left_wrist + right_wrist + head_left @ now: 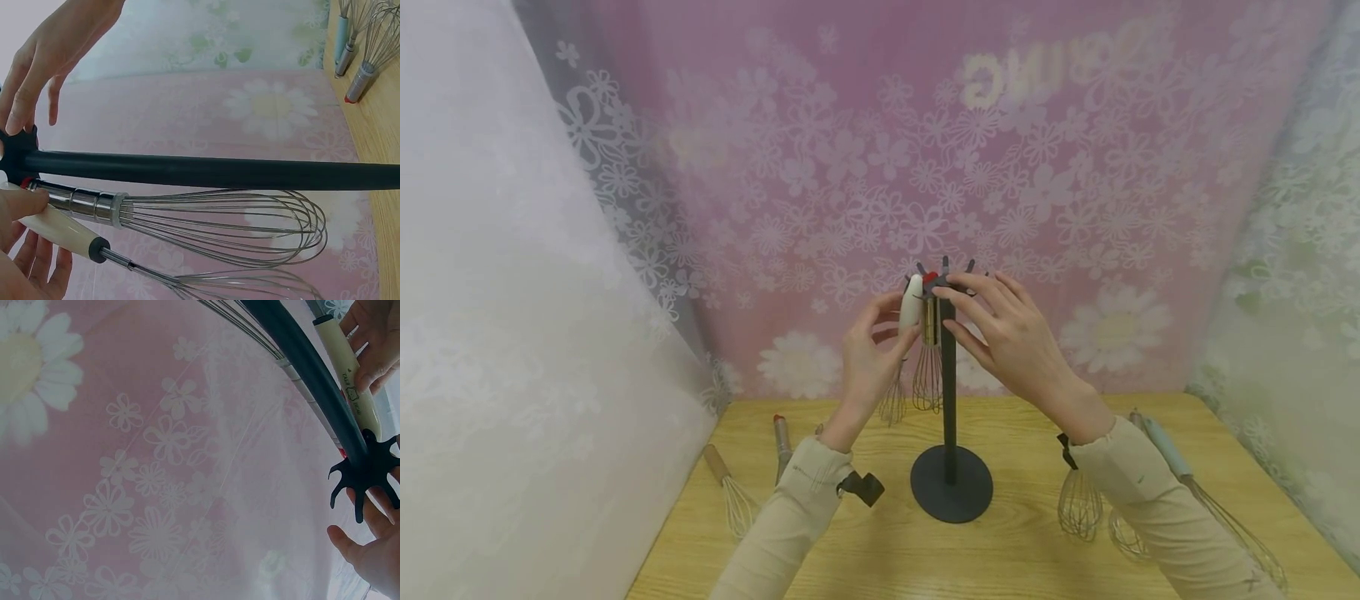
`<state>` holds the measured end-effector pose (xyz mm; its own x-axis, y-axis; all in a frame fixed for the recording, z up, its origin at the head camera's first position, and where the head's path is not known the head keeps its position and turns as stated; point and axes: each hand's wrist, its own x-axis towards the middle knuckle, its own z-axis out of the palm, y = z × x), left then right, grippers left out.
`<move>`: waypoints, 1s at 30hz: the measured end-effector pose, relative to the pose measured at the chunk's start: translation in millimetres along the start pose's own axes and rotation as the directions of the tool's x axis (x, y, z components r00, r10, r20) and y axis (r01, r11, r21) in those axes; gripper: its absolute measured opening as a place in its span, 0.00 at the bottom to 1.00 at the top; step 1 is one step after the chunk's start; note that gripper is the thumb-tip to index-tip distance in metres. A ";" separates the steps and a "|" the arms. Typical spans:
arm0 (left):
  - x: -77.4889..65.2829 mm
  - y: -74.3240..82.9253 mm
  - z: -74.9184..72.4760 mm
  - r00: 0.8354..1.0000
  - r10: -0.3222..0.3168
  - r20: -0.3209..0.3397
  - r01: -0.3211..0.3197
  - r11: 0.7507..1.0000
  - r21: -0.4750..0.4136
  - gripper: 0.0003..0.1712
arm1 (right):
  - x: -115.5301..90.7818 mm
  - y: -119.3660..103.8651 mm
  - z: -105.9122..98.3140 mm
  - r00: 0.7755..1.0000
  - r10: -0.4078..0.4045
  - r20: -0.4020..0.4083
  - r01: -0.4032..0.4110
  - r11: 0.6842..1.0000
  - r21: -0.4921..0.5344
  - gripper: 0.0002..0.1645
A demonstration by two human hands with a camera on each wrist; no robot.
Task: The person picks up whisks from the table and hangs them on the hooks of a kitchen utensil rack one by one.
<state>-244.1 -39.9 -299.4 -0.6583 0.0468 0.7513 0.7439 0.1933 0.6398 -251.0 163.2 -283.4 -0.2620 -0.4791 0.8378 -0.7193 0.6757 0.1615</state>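
Seemingly mid-hanging, the left hand [874, 340] pinches the white whisk [912, 300] beside the rack [950, 392]'s top, the right hand [1017, 333] touching there, fingers spread; next probably calls for seating the whisk on a hook [945, 265].

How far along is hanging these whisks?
Done: the red-ended metal whisk appears hung on the black stand. In hand: the left hand pinches the cream-handled whisk near the hooks; the right hand is there too. Likely left: the wooden-handled whisk, light-blue-handled whisk and others on the table.
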 end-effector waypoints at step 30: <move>0.3 -27.6 -4.2 0.998 -0.027 -0.055 0.025 0.999 -0.042 0.16 | 0.1 0.4 -0.1 1.000 0.001 0.002 -0.001 1.000 -0.013 0.30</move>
<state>-264.3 -49.4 -316.2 -0.6709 -0.0127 0.7415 0.7315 0.1527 0.6645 -251.2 163.5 -283.2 -0.2639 -0.4791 0.8372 -0.7106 0.6834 0.1671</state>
